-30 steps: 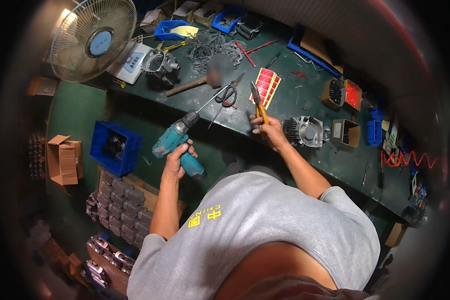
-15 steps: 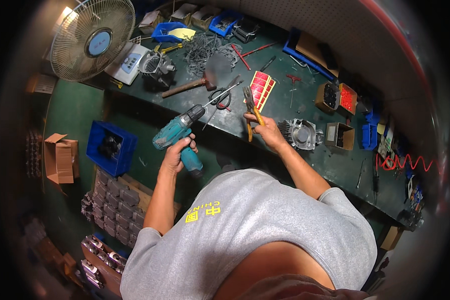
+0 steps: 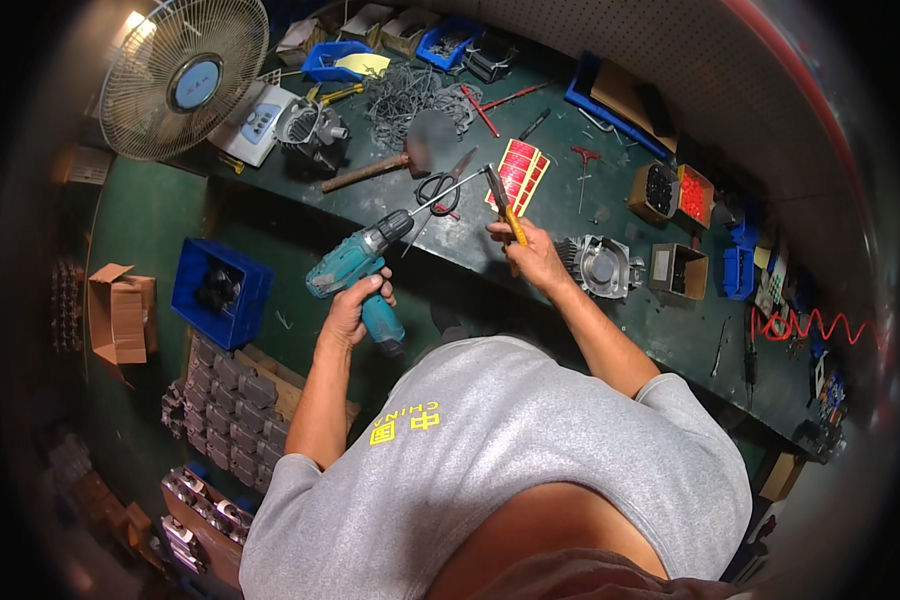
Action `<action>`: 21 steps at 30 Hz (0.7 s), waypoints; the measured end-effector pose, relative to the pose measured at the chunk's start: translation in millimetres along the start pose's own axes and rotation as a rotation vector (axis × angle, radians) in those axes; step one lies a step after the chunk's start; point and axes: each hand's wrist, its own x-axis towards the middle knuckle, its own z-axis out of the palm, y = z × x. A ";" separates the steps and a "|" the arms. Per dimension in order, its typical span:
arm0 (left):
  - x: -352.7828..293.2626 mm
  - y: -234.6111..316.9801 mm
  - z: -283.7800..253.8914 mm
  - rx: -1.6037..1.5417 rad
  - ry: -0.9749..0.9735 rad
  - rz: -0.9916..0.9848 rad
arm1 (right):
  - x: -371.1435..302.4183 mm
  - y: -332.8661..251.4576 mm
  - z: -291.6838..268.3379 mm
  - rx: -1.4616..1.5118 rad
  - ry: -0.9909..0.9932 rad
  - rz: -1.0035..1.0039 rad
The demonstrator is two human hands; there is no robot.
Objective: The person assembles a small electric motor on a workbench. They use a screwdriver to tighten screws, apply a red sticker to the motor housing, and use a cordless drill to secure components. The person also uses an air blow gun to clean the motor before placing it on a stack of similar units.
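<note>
My left hand point(image 3: 355, 305) is wrapped round the grip of a teal cordless drill point(image 3: 340, 265). A long thin metal bit point(image 3: 450, 190) sticks out of its chuck, slanting up to the right over the bench edge. My right hand point(image 3: 532, 255) grips a pair of pliers point(image 3: 515, 222) with yellow handles. The plier jaws are at the far tip of the bit; whether they pinch it is too small to tell. Behind the jaws lies a sheet of red labels point(image 3: 520, 172). Black-handled scissors point(image 3: 437, 192) rest on the bench beneath the bit.
On the green bench point(image 3: 370, 212) lie a hammer point(image 3: 370, 172), a heap of grey cords point(image 3: 410, 105), a red T-handle tool point(image 3: 585, 160) and a finned metal housing point(image 3: 602, 268). Small boxes of parts point(image 3: 678, 270) stand at right. A fan point(image 3: 195, 85) is far left; a blue crate point(image 3: 220, 295) sits below.
The pliers' jaws have moved slightly left onto the tip of the bit, and their handles have come closer together. My left hand and the drill have hardly moved.
</note>
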 end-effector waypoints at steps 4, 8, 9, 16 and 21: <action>0.0 -2.3 -2.2 -0.013 0.004 -0.001 | 0.9 6.4 -2.1 -0.088 0.018 -0.085; -3.7 -2.0 -3.6 -0.016 0.005 -0.008 | 1.3 7.9 -3.8 -0.038 0.008 -0.063; -5.0 -1.7 -4.1 -0.017 0.002 -0.011 | 1.3 8.4 -4.0 -0.036 0.008 -0.045; -8.1 -2.3 -11.1 0.005 -0.013 -0.048 | -1.6 22.7 -11.4 -0.175 0.001 -0.112; -7.4 -6.0 -13.3 0.010 -0.019 -0.065 | -4.2 18.4 -12.4 -0.196 0.002 -0.102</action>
